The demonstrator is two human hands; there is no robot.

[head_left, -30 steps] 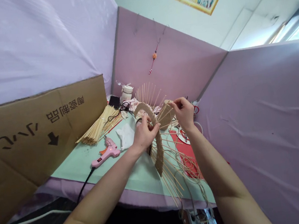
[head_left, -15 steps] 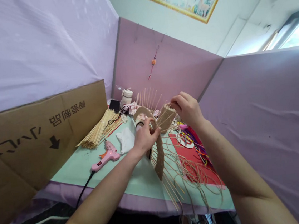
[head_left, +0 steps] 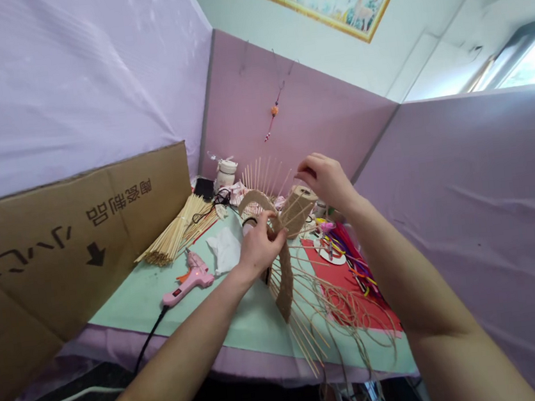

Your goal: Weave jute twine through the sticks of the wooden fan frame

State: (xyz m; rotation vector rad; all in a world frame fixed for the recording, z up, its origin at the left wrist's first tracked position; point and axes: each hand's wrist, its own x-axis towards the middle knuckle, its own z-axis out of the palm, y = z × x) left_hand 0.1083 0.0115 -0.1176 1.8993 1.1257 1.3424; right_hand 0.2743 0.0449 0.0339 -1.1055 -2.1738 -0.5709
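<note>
My left hand (head_left: 260, 246) pinches the rim of a brown cardboard ring (head_left: 284, 288) that stands on edge over the table. Thin wooden sticks (head_left: 307, 337) fan outward from this ring on several sides. Above and to the right, my right hand (head_left: 328, 184) is raised with its fingers closed; what they hold, if anything, is too small to make out. Just below it is a brown roll (head_left: 297, 210) with a hole in its end, partly behind the sticks. Loose twine (head_left: 352, 310) lies tangled to the right of the ring and hangs over the table edge.
A pink glue gun (head_left: 190, 283) with a cord lies left, near a white bag (head_left: 225, 250). Behind are a bundle of sticks (head_left: 175, 233) and a white bottle (head_left: 226, 173). A cardboard panel (head_left: 74, 248) stands left; red sheets (head_left: 324, 271) and coloured pipe cleaners (head_left: 351, 255) lie right.
My right hand has risen and moved slightly left, so more of the brown roll's end shows. My left hand and the ring have stayed in place.
</note>
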